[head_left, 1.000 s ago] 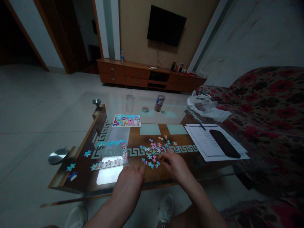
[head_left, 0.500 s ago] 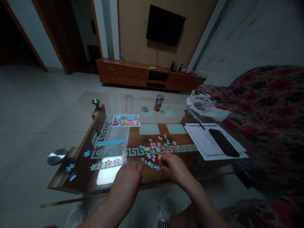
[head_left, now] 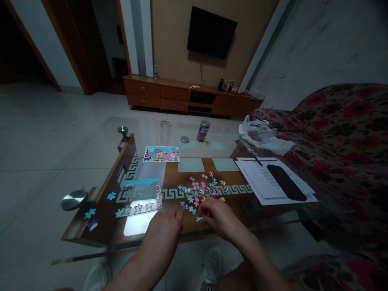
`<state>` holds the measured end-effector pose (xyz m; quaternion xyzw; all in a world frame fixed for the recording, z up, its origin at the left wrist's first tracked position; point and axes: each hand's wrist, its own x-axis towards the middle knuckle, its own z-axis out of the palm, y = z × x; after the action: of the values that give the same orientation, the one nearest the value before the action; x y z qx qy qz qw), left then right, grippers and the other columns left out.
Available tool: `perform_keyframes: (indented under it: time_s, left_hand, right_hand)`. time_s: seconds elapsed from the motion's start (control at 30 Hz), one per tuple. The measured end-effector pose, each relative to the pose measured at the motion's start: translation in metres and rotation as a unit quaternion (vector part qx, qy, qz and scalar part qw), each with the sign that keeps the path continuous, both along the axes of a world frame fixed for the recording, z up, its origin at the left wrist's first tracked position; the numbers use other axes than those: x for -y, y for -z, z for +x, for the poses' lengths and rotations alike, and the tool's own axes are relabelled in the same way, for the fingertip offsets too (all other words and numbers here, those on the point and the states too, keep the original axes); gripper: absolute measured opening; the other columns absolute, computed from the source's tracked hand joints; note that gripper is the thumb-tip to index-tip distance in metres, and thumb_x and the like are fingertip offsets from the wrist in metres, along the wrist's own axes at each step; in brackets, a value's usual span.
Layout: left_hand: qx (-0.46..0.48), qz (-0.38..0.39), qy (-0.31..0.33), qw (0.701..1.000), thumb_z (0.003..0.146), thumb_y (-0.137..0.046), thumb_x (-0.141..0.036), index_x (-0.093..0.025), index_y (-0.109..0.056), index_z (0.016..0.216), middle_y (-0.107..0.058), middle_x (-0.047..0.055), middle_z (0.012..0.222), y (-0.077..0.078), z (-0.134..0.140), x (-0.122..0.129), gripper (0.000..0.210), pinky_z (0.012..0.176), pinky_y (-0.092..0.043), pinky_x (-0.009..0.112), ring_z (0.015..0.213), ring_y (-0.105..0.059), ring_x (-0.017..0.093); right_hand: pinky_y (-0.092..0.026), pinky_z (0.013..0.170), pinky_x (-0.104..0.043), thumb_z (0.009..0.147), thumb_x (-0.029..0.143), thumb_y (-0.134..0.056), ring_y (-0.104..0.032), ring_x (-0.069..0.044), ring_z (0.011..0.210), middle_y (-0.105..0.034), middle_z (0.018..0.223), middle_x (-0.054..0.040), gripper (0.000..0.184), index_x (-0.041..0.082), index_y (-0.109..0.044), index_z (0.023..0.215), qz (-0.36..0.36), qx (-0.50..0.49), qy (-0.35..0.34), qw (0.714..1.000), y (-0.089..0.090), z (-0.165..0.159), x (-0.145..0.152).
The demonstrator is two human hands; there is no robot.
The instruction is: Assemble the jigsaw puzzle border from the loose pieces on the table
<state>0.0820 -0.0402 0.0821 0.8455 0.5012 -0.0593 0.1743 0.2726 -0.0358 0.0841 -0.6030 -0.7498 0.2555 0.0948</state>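
Observation:
My right hand [head_left: 216, 214] is closed at the near side of the loose jigsaw pieces [head_left: 202, 190], thumb and fingers pinched at a small blue puzzle piece [head_left: 199, 219]. My left hand [head_left: 166, 222] rests palm down on the glass table, fingers loosely lowered and nothing visible in them. Just left of it lies the partly joined puzzle [head_left: 139, 207], with top, right and bottom edges put together around a bare middle. A picture card [head_left: 161, 154] of cartoon figures lies beyond. Separate blue pieces [head_left: 90, 213] are at the table's left side.
A clear jar [head_left: 165, 131], a metal lid [head_left: 184, 139] and a printed can [head_left: 203, 131] stand at the far side. Papers [head_left: 254, 178] with a dark phone [head_left: 286, 182] lie right, below a plastic bag [head_left: 263, 135]. A floral sofa [head_left: 342, 121] borders the table's right.
My right hand has moved slightly left and toward me, and a blue piece at its fingertips has come away from the pile. My left hand stays in place.

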Motion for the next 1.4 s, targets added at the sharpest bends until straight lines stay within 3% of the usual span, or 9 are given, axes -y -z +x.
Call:
perform_keyframes:
  time_s: [0.23,0.53,0.7,0.87,1.07,1.4]
  left_hand:
    - [-0.003,-0.006,0.011,1.000,0.081,-0.042,-0.003,-0.016,-0.062,0.110,-0.067,0.012,0.100,0.000,0.000,0.001,0.038,0.083,-0.046,0.040,0.096,-0.062,0.027]
    - [0.067,0.005,0.021,0.998,0.082,-0.048,-0.009,-0.019,-0.059,0.113,-0.061,0.008,0.112,0.000,0.011,0.001,0.034,0.086,-0.045,0.034,0.102,-0.056,0.023]
    - [0.095,-0.010,0.029,0.995,0.083,-0.056,-0.016,-0.016,-0.060,0.112,-0.059,0.010,0.115,0.001,0.025,0.008,0.030,0.086,-0.044,0.036,0.101,-0.054,0.025]
    - [0.132,0.001,0.019,0.991,0.081,-0.059,-0.016,-0.021,-0.062,0.108,-0.058,0.006,0.111,0.011,0.021,0.008,0.028,0.085,-0.044,0.033,0.101,-0.053,0.023]
    - [0.152,0.006,0.003,0.988,0.083,-0.053,-0.016,-0.020,-0.063,0.100,-0.059,0.006,0.105,0.014,0.022,0.005,0.020,0.082,-0.043,0.032,0.098,-0.053,0.022]
    - [0.138,-0.018,-0.008,0.990,0.083,-0.046,-0.010,-0.015,-0.061,0.098,-0.061,0.009,0.109,0.013,0.029,0.007,0.023,0.087,-0.043,0.034,0.101,-0.054,0.023]
  right_hand:
    - [-0.038,0.071,-0.024,0.068,-0.004,-0.060,-0.056,-0.015,0.082,-0.064,0.083,-0.0002,0.025,0.019,-0.068,0.075,0.001,-0.020,-0.065,0.998,0.005,-0.002,0.001]
    - [-0.039,0.071,-0.025,0.069,-0.005,-0.053,-0.056,-0.015,0.075,-0.064,0.081,-0.0013,0.026,0.018,-0.062,0.076,0.053,-0.033,0.027,0.998,0.002,-0.001,-0.005]
    - [-0.040,0.071,-0.025,0.070,-0.003,-0.055,-0.057,-0.017,0.077,-0.065,0.080,-0.0024,0.023,0.018,-0.062,0.075,0.057,-0.033,0.023,0.998,0.007,0.001,-0.005]
    - [-0.041,0.074,-0.026,0.072,-0.001,-0.056,-0.059,-0.017,0.080,-0.067,0.083,-0.0040,0.021,0.017,-0.065,0.077,0.057,-0.031,0.022,0.998,0.007,0.003,-0.006]
    - [-0.042,0.074,-0.027,0.075,0.002,-0.056,-0.059,-0.018,0.080,-0.067,0.084,-0.0048,0.018,0.017,-0.065,0.078,0.061,-0.014,0.029,0.998,0.003,0.004,-0.006]
    - [-0.043,0.075,-0.029,0.076,0.004,-0.056,-0.059,-0.020,0.081,-0.067,0.085,-0.0069,0.015,0.017,-0.064,0.077,0.067,-0.017,0.013,0.998,0.015,0.011,-0.011]
